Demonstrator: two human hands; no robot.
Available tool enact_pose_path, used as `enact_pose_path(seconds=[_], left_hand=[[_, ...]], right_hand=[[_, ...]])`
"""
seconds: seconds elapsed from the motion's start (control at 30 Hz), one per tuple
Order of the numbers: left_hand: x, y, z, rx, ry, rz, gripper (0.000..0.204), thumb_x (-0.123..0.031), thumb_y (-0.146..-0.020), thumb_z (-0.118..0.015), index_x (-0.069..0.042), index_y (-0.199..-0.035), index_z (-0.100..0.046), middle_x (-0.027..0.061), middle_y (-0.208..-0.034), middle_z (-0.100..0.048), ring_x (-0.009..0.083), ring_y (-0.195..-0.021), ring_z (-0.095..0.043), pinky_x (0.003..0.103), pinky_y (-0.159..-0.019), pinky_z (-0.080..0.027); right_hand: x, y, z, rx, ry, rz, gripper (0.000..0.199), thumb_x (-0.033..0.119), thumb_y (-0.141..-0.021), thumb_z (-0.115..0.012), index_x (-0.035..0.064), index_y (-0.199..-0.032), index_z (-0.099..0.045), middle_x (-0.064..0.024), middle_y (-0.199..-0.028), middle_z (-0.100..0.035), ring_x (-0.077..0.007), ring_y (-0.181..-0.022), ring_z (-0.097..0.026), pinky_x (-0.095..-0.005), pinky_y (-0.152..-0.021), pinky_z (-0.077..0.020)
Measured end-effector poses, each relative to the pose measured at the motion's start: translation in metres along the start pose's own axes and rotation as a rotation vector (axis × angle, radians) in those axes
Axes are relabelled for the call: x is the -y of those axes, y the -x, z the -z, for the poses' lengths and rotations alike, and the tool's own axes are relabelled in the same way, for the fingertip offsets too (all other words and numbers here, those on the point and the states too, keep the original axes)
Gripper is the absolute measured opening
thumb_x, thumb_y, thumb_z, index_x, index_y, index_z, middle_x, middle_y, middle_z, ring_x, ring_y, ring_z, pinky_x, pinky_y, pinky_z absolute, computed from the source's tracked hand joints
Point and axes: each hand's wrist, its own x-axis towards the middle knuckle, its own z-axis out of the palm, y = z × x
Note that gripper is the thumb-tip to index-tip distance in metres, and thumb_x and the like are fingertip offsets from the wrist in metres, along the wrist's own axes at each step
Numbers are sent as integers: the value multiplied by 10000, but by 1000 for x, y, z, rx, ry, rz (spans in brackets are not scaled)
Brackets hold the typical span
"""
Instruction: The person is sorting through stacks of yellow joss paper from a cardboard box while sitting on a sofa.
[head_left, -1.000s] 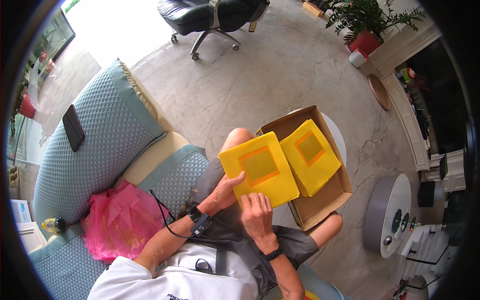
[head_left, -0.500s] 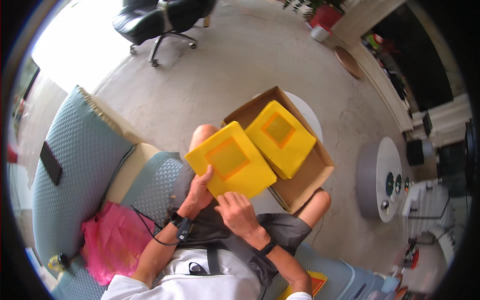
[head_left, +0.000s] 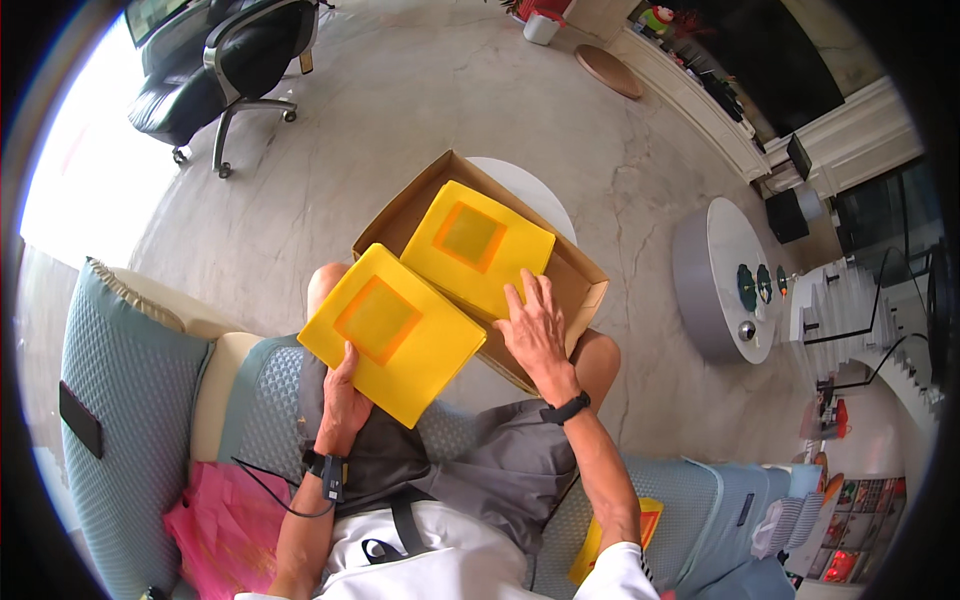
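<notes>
My left hand [head_left: 344, 405] holds a yellow square packet [head_left: 432, 350] by its near left edge, with the thumb on top. An orange square with a duller centre is on its face. Beside it, a stack of similar yellow packets [head_left: 520, 250] sits in an open brown cardboard box [head_left: 580, 328]. My right hand [head_left: 537, 325] reaches over the near right corner of that stack, fingers apart and touching its top. Whether the held piece is one packet or several cannot be made out. The box rests on a white round table [head_left: 535, 195] in front of my knees.
I sit on a sofa with a light blue quilted cover [head_left: 135, 370]. A pink plastic bag [head_left: 225, 525] lies to my left, another yellow packet [head_left: 590, 548] to my right. A black office chair [head_left: 215, 75] stands far left, a round grey table [head_left: 700, 290] at the right.
My right hand has left the near edge of the held packet and moved right to the stack in the box. My left hand still holds its packet. The view has shifted.
</notes>
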Motion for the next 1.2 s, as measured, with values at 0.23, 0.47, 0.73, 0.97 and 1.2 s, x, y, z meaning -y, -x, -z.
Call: enact_pose_path(seconds=[0.23,0.47,0.73,0.97,1.2], left_hand=[[0,0,4,-13,-17,17,437,-274,-1109,-546,-50,-1479,-481,97,-1425,-611,263,-1271,-633,429,-1059,-550],[1,-1,4,-9,-22,-1,445,-296,-1107,-549,-49,-1472,-489,103,-1423,-613,272,-1264,-635,431,-1058,-550],[-1,2,2,8,-4,6,443,-296,-1106,-553,-47,-1469,-495,104,-1415,-619,272,-1262,-637,429,-1047,-557],[-1,2,-1,-10,-1,7,447,-292,-1104,-558,-42,-1469,-499,101,-1414,-622,268,-1259,-638,428,-1044,-557],[1,2,0,2,-2,1,459,-289,-1108,-550,-34,-1483,-479,98,-1430,-613,261,-1278,-626,413,-1081,-532]], right_hand=[[-8,11,-21,63,32,33,296,95,-851,-752,-9,-1127,-717,-173,-1277,-668,-363,-1203,-612,-463,-960,-545],[-19,2,-21,2,-173,-13,99,29,-850,-676,9,-905,-756,-131,-906,-729,-322,-909,-684,-448,-785,-572],[-28,-12,-12,-18,-485,-172,90,77,-795,-772,-8,-807,-743,-151,-796,-727,-322,-761,-695,-401,-669,-537],[-36,-16,-2,195,-854,-453,177,127,-819,-833,-21,-793,-739,-110,-710,-717,-207,-672,-703,-339,-637,-525],[-33,-23,3,-147,-786,-363,95,45,-905,-733,-26,-941,-681,-119,-785,-719,-227,-683,-691,-371,-657,-542]])
